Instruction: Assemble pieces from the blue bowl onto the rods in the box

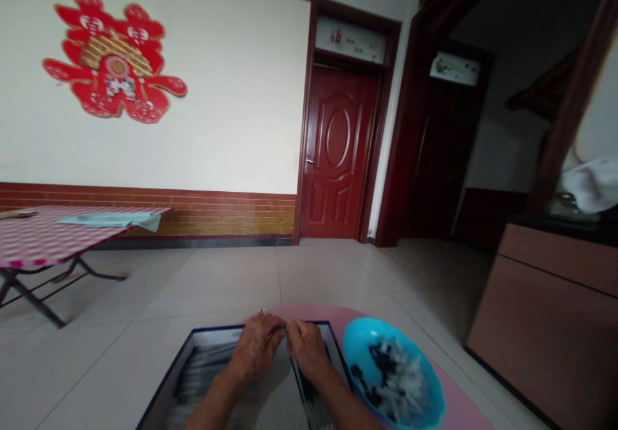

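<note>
Over the far side of a shallow rectangular tray with a dark blue rim (212, 328), my left hand (257, 345) and my right hand (307, 349) meet, almost touching. The fingers of both are pinched together around something small and dark, too hidden to name. Dark slender pieces (205, 369), blurred, lie in the left part of the tray. Beneath my right forearm, a thin dark strip (300, 388) runs lengthwise with more dark pieces beside it. A bright blue bowl (357, 340) stands right of the tray, holding many small whitish translucent pieces (405, 382) and black pieces (383, 359).
Tray and bowl rest on a round pink tabletop (333, 314). A folding table with a red checked cloth (53, 233) stands at left, a light green cloth (113, 219) on it. To the right is a brown cabinet (545, 314). A red door (338, 153) is ahead.
</note>
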Demonstrator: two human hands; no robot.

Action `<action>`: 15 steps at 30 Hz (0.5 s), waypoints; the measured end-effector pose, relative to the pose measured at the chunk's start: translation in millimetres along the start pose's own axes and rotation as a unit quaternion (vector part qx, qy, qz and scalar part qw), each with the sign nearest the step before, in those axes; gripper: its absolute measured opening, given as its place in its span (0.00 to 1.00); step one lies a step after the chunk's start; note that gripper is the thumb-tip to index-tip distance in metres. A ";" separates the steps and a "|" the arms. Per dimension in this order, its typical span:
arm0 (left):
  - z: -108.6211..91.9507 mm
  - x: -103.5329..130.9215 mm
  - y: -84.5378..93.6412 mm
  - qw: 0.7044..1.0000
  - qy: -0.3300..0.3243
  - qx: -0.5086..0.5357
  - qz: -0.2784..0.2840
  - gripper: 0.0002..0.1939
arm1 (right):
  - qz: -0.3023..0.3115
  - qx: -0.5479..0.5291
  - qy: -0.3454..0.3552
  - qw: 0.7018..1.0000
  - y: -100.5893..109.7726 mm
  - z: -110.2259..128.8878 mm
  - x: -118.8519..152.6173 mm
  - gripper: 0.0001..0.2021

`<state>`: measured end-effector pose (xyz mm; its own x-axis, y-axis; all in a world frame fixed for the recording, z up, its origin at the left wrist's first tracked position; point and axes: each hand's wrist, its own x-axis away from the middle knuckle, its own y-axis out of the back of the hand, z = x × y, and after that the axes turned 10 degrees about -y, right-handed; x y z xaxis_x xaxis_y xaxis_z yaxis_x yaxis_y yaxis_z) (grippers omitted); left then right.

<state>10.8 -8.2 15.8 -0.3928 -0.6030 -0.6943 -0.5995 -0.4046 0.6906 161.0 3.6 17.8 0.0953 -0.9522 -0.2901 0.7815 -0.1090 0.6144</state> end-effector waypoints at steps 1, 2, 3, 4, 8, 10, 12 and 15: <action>-0.3 -0.4 0.5 1.000 0.000 -0.001 0.002 0.09 | 0.000 -0.003 -0.005 1.000 -1.1 0.2 0.0 0.22; -0.7 -0.8 1.0 1.000 0.000 -0.002 0.005 0.09 | 0.000 -0.006 -0.011 1.000 -2.2 0.5 0.0 0.23; -1.0 -1.3 1.5 1.000 0.000 -0.003 0.008 0.09 | -0.002 -0.008 -0.016 1.000 -3.2 0.7 0.1 0.24; -1.3 -1.8 1.9 1.000 0.000 -0.003 0.010 0.09 | -0.006 -0.008 -0.020 1.000 -4.1 0.8 0.3 0.24; -2.7 -3.3 3.5 1.000 0.003 -0.004 0.015 0.10 | -0.018 -0.005 -0.027 0.999 -5.2 1.4 1.2 0.19; -2.8 -3.0 3.9 1.000 0.005 -0.003 0.019 0.10 | -0.015 -0.011 -0.032 0.999 -4.6 2.2 1.3 0.18; -2.1 -1.8 3.4 1.000 0.004 -0.004 0.019 0.10 | -0.006 -0.027 -0.043 0.999 -4.4 3.1 1.2 0.20; -0.3 0.4 1.5 1.000 -0.006 -0.016 0.016 0.09 | 0.012 -0.065 -0.073 0.995 -6.0 3.7 0.6 0.23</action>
<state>9.9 -9.3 16.7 -0.4196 -0.6071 -0.6748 -0.5637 -0.4083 0.7180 154.1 2.6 16.6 0.0324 -0.9865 -0.1605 0.8539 -0.0561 0.5173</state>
